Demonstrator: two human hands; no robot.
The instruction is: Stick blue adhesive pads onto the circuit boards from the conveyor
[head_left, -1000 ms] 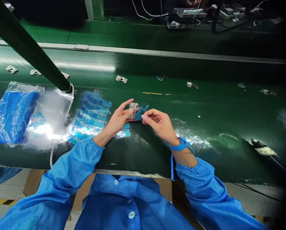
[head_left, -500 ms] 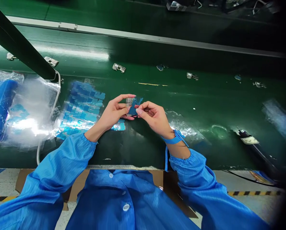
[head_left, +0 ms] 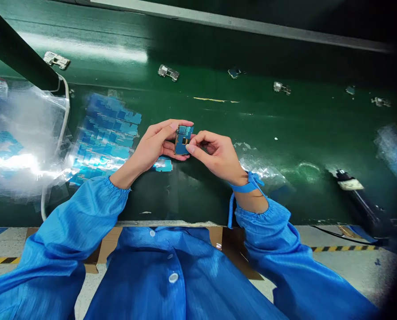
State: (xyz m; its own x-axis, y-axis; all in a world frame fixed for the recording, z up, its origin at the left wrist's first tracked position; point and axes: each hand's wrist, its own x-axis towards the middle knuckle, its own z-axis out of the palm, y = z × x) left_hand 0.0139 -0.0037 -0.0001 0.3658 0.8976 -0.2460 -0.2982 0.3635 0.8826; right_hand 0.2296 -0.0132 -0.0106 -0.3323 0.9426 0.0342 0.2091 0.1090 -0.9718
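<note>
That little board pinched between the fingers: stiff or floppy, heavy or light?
Probably stiff: the small board looks flat though the left hand and right hand grip only its edges. Likely light: fingertips alone carry it.

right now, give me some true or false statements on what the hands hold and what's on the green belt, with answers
1. The left hand and the right hand hold one small board between their fingertips. True.
2. The face of the small board that points up is mostly blue. True.
3. The blue wrist strap is on the left wrist. False: it is on the right wrist, with a coiled cord hanging from it.
4. The sheet of blue stickers lies to the right of the hands. False: it lies to their left on the green belt.
5. Several loose boards lie apart on the belt beyond the hands. True.
</note>
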